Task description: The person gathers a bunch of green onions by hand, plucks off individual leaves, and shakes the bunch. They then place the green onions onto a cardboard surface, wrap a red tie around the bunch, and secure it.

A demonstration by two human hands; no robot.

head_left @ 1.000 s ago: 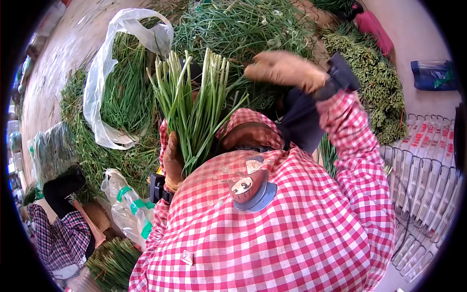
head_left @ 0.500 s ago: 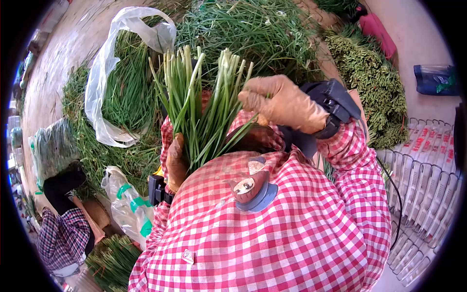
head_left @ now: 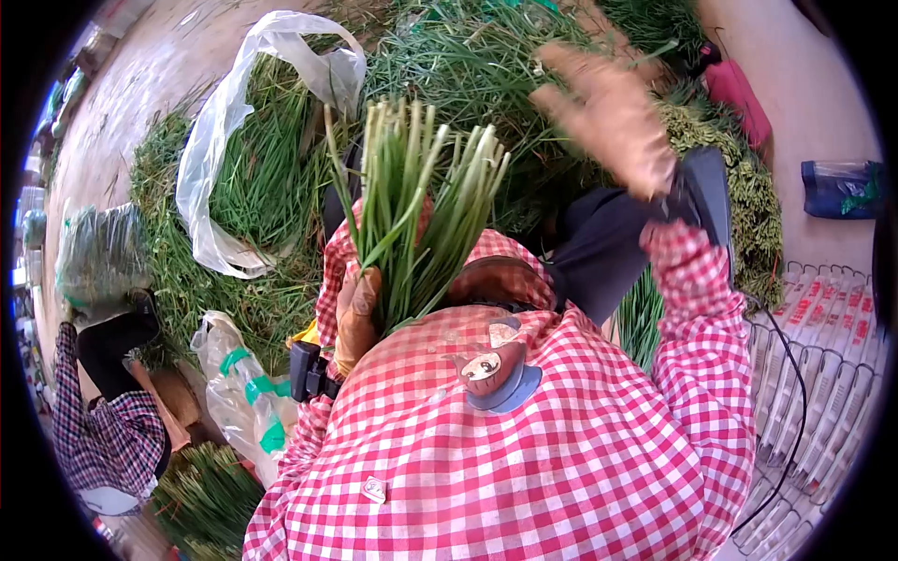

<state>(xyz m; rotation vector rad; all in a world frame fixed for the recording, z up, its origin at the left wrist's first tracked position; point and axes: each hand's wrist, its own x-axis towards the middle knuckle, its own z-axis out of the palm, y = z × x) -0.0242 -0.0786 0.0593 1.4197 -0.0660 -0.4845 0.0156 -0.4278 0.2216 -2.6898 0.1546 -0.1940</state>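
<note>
A bunch of chives (head_left: 412, 215) stands upright before my chest, pale cut stem ends on top. My left hand (head_left: 357, 304), in a tan glove, is closed around the lower part of the bunch; its leafy ends are hidden against my body. My right hand (head_left: 613, 117), also gloved, is raised to the right of the bunch, apart from it. Its fingers look spread with nothing visible in them, though motion blurs them. Behind it lies a large heap of loose green leaves (head_left: 449, 70).
A clear plastic bag (head_left: 210, 178) lies over greens at left; another with green tape (head_left: 245, 383) sits lower. Further left, a person in a checked sleeve (head_left: 117, 430) bends near packed greens (head_left: 101, 254). Bundled greens (head_left: 739, 187) and a wire rack (head_left: 818, 374) are at right.
My right hand has moved away from the bunch, up and to the right, and its fingers have opened. My left hand still holds the chives.
</note>
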